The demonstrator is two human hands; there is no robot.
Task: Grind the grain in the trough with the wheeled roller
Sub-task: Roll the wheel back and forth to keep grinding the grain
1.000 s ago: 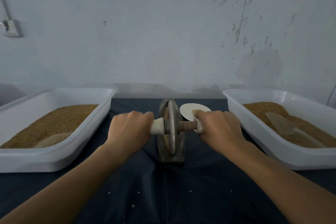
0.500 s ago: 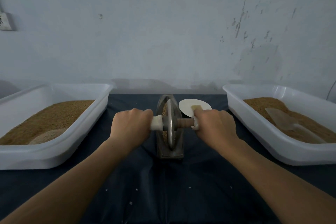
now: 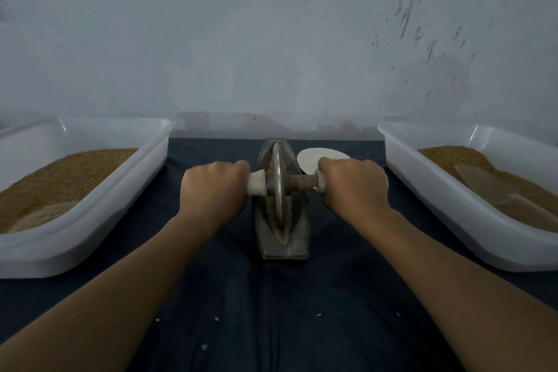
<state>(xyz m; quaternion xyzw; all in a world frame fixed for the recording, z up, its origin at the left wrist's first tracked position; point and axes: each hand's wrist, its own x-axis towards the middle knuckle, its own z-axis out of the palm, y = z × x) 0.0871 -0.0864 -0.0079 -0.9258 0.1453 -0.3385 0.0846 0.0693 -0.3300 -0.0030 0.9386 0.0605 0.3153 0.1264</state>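
Gripping the axle [image 3: 303,183] of the wheeled roller [image 3: 277,187] on either side of its disc, the person is mid-stroke in the grinding step. The left hand [image 3: 216,190] is curled round the white-wrapped end. The right hand [image 3: 353,190] is curled round the other end, where bare wood shows between fist and disc. The disc stands upright in the narrow, boat-shaped metal trough [image 3: 297,246], about midway along it, with tan grain [image 3: 283,232] banked on both sides and gathered at the near tip.

The trough lies lengthwise on a dark cloth [image 3: 271,326], between a left tub [image 3: 120,205] and a right tub [image 3: 437,199] of similar tan meal (a scoop [image 3: 489,187] rests in the right one). A white round plate [image 3: 314,157] lies just beyond the right hand.

The grain looks coarse, so the grinding seems unfinished. The next move likely calls for even downward pressure from both fists while the disc rolls along the trough. It should be held upright so it neither climbs the walls nor tips the trough.
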